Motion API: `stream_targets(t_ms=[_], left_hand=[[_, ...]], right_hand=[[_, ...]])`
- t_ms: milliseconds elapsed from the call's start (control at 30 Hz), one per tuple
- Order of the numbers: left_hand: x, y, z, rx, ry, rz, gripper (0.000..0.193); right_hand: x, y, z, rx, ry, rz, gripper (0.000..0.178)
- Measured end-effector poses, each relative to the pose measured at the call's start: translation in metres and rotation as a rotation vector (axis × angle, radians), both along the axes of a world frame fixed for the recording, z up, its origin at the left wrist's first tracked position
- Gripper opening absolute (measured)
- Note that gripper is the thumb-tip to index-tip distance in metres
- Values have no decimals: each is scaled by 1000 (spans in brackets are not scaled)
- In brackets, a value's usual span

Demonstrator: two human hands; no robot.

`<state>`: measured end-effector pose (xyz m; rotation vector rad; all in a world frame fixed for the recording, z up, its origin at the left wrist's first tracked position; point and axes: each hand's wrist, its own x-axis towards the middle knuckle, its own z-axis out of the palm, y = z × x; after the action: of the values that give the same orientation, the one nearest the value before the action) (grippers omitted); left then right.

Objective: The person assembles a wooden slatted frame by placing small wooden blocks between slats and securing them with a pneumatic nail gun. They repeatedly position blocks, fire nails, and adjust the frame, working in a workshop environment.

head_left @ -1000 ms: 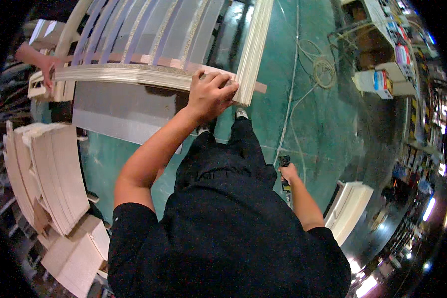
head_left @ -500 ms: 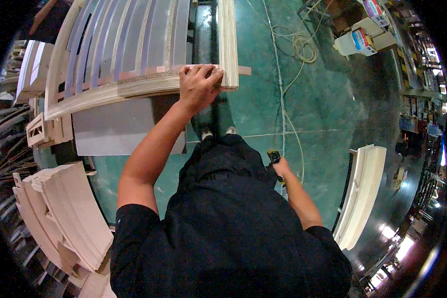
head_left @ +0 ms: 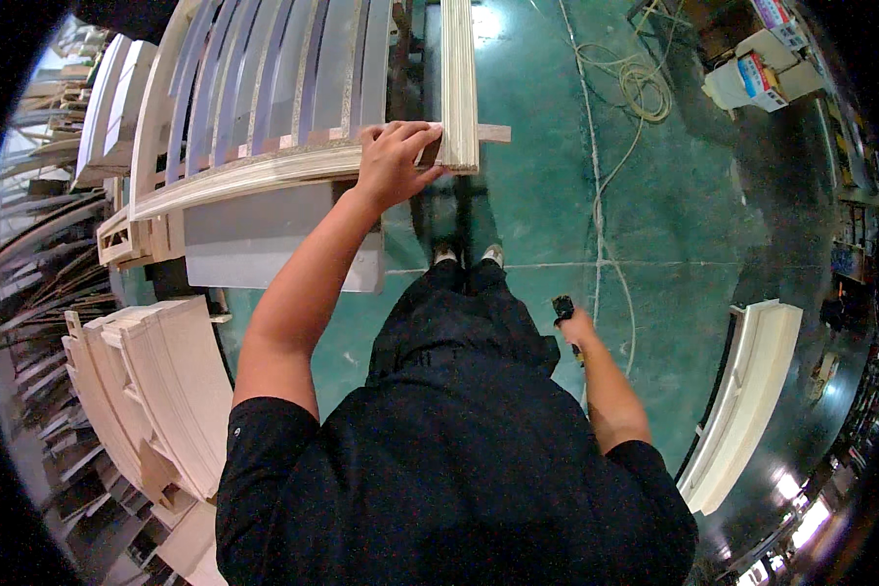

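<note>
Ahead of me lies a large pale wooden frame with moulded edges (head_left: 264, 182) and several parallel slats across it. My left hand (head_left: 391, 164) is curled over its near rail, close to the right corner. The fingers rest on top and the thumb reaches along the front edge toward an upright moulded strip (head_left: 459, 88). A dark patch shows between thumb and fingers; I cannot make out what it is. Down at my right side, my right hand (head_left: 580, 328) is closed round a black and yellow hand tool (head_left: 563, 309), whose exact kind is unclear.
A grey panel (head_left: 283, 249) sits beneath the frame. Curved pale wooden pieces (head_left: 156, 391) stand at the left, and a long cream moulding (head_left: 747, 400) at the right. A coiled hose (head_left: 645, 93) trails over the green floor. Cartons (head_left: 762, 78) stand at the far right.
The surroundings have shifted rightward in the view. My left hand stays on the rail, its thumb now spread farther from the fingers. My right hand still holds the tool low at my side.
</note>
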<state>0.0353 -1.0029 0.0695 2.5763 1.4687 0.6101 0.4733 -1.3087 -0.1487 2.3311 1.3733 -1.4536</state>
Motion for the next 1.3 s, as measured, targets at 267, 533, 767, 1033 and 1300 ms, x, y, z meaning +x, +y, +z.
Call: stream_targets(t_ms=[267, 533, 767, 1033, 1300], left_hand=[[3, -6, 0, 22, 23, 13, 67], [1, -5, 7, -63, -34, 9, 72], [-38, 28, 27, -259, 80, -297, 93], [-43, 121, -3, -83, 103, -726, 75], [-11, 177, 73, -146, 579, -1028, 139]], right_hand=[[-11, 10, -8, 8, -64, 82, 43], [-47, 25, -8, -70, 10, 58, 48], [-112, 74, 93, 166, -50, -97, 45], [-200, 142, 267, 310, 180, -442, 68], [-264, 172, 306, 511, 254, -353, 84]])
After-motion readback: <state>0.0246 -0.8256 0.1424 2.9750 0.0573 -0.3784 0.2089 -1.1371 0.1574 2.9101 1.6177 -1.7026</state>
